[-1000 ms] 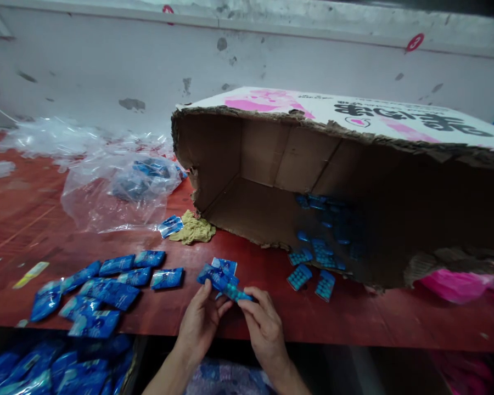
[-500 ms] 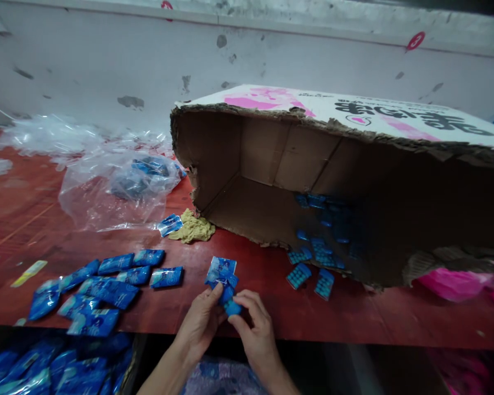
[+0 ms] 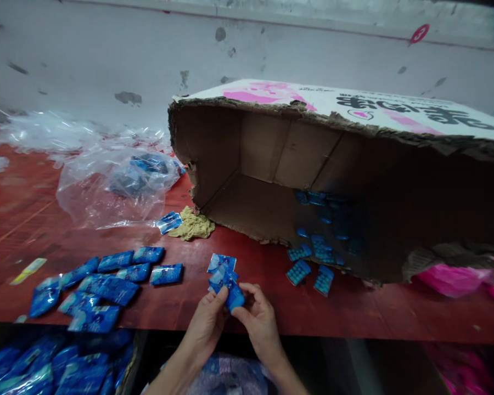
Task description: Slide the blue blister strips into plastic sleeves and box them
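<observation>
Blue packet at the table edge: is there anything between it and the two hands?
Nothing visible. The left hand and the right hand both pinch the blue packet directly with their fingertips. Another packet lies just behind it on the red table.

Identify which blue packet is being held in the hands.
The packet at the table's front edge, pinched between left hand and right hand; the others lie loose.
</observation>
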### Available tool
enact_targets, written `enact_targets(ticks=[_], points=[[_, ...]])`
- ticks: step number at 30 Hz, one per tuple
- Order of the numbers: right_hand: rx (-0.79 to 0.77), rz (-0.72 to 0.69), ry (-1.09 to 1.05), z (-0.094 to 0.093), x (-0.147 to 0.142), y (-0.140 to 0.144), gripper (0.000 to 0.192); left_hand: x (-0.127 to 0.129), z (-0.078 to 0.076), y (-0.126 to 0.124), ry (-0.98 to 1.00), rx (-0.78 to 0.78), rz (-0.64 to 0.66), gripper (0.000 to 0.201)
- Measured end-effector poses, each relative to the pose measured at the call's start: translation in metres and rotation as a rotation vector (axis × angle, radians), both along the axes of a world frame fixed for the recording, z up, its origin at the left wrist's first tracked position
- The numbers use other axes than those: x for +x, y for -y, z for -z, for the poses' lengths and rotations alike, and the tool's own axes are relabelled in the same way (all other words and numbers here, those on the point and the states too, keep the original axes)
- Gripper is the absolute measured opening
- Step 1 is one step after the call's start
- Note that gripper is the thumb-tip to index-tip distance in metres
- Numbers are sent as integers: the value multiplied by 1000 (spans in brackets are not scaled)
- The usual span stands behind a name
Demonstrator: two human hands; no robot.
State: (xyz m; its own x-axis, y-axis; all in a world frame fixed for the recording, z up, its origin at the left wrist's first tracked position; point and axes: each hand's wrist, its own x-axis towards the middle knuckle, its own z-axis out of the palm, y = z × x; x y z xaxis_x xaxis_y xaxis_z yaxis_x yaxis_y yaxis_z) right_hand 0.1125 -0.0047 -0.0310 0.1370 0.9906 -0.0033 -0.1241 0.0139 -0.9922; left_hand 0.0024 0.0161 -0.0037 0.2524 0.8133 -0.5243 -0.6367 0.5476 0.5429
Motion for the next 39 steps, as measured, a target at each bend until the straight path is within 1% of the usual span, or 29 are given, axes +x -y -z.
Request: enact_targets(ticks=[3,5,6,8,10,11,14,16,18,21,24,26,31,36,39], points=[[-37,25,-38,1,-2,2,33,6,-1,3,-64,5,-56,19],[-82,-20,-37,-1,1,1,40,5,-1,4,-43,-8,-27,17],[-96,-51,15,-4,4,0,44,3,-2,4,-15,-21,4,17],[-92,-101,188,-11,12,-4,53,-2,-2,3,36,-45,72,17],[-51,-155,320,-20,19,-8,60,-7,-2,1,63,-50,119,17],[-23,-187,345,-23,22,-10,62,-10,-1,0,72,-45,136,17],[35,-278,301,-31,24,-13,64,-13,0,-1,125,-38,177,16],[46,-321,241,-32,23,-13,64,-13,1,-1,161,-60,191,17],[44,-347,194,-31,21,-11,60,-11,1,1,194,-80,176,19],[9,-341,129,-25,18,-9,54,-8,1,5,223,-82,121,21],[-30,-320,80,-17,16,-7,57,-7,1,9,212,-70,104,18],[-28,-308,91,-13,15,-6,57,-5,1,11,198,-60,97,17],[19,-226,216,-12,17,-4,52,0,-2,14,134,-46,74,21],[23,-222,125,-11,19,-5,49,2,-12,9,64,11,125,17],[15,-187,112,-11,17,-6,47,0,-15,5,0,20,89,20]])
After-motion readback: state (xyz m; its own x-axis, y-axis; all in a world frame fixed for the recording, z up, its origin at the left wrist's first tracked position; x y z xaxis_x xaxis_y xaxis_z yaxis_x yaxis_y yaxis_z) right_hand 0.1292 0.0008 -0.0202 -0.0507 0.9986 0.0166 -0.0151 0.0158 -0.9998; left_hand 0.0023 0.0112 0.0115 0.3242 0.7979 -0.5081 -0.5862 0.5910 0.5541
